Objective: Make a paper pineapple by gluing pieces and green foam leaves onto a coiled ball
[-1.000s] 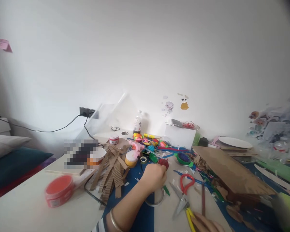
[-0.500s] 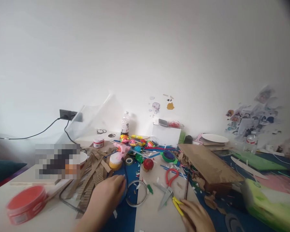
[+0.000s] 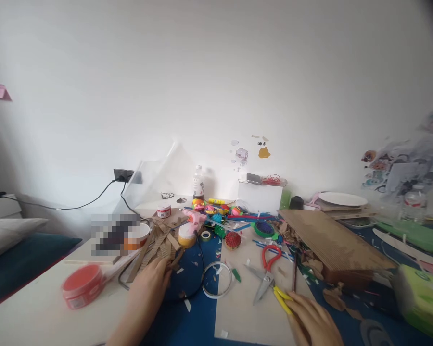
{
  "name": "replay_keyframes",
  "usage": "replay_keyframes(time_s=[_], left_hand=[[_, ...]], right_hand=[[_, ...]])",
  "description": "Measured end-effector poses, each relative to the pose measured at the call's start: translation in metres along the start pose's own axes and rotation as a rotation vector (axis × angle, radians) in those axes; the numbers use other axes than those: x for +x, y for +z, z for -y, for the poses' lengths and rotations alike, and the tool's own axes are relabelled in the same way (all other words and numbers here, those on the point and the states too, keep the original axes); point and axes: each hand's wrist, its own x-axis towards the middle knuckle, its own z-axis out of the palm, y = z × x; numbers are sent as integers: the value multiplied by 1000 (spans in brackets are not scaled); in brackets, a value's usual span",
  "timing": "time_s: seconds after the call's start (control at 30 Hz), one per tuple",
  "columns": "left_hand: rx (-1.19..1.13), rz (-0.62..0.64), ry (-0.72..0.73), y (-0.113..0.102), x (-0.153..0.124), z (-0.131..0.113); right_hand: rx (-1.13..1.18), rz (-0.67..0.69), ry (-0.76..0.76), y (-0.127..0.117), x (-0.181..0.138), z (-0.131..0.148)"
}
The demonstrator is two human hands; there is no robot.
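My left hand (image 3: 152,281) is at the front of a pile of corrugated cardboard strips (image 3: 164,238), fingers closed round a brown cardboard strip (image 3: 178,259) that sticks out past them; the fingertips are partly hidden. Under my right hand (image 3: 314,315) is the yellow handle of a pair of scissors (image 3: 265,283), with the fingers bent over it. These scissors lie on a pale board (image 3: 245,317), blades spread to the left, their red loop pointing away. Between my hands lies a silvery tape ring (image 3: 217,297). Beyond it sits a red bumpy ball (image 3: 233,240).
A pink glue gun (image 3: 196,220) with a black cord stands behind the strips. To the left is a red-lidded tub (image 3: 82,286). A cardboard sheet (image 3: 335,240) slopes at the right, near a green-yellow packet (image 3: 422,298). Paper scraps litter the blue mat (image 3: 182,317).
My left hand has gone left, from beside the black cord to the cardboard strips, and closed on one. My right hand stays on the scissors. The whole view has shifted leftward.
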Motion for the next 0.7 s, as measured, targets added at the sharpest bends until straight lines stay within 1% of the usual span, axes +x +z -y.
replay_keyframes(time_s=[0.13,0.27,0.33,0.43,0.57,0.63,0.7], left_hand=[[-6,9,40,-4,5,3],[-26,-68,45,-8,2,6],[-43,-85,69,-10,-2,7],[-29,-45,112,-11,-9,9],[26,-5,114,-9,-14,12],[40,1,156,-6,-14,13],[52,-26,231,-4,-14,14]], right_hand=[[-34,-43,-16,2,-1,2],[-50,-84,-32,1,0,5],[-54,-89,-32,-1,0,6],[-68,-87,-35,-1,-1,5],[-103,-95,-86,7,0,-1],[-123,-111,-110,11,1,-3],[-145,-130,-113,13,1,-3]])
